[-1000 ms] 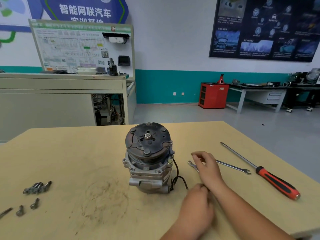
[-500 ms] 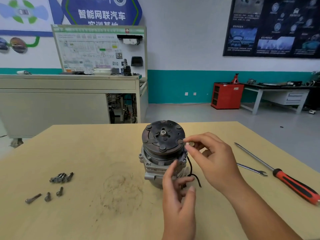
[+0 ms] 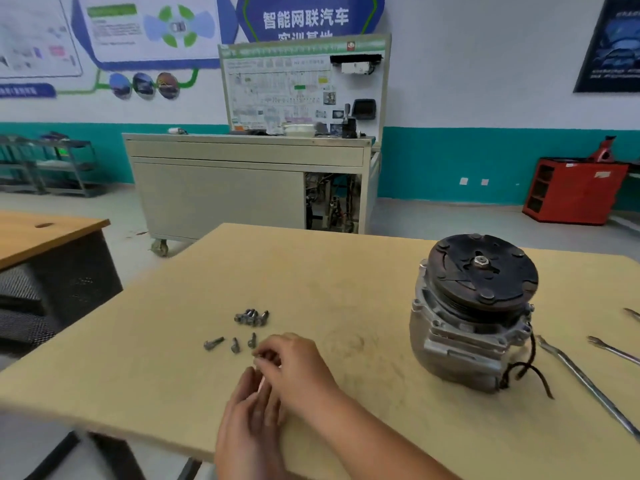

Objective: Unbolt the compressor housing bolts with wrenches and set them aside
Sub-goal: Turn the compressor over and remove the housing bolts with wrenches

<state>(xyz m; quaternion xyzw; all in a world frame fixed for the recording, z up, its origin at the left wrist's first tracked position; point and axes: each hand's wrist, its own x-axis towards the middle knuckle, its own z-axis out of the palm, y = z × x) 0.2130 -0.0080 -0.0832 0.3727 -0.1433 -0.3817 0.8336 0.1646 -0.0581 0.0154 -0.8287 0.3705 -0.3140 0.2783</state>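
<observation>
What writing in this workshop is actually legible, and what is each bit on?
"智能网联汽车": on the blue hexagonal wall sign; its second line is half hidden by a board.
Too small to read: print on the white diagram board.
Too blurred to read: the dark poster, the white wall chart, the red cabinet's label.

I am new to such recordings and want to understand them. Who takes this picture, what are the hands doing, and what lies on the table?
No robot here: a person wears a camera on the head, so you look down at their hands. On the table stands a compressor, with wrenches to its right and loose bolts to its left. The right hand is beside the bolts, fingertips curled as if pinching one; blur hides it. The left hand is open just nearer the camera, holding nothing I can see.
</observation>
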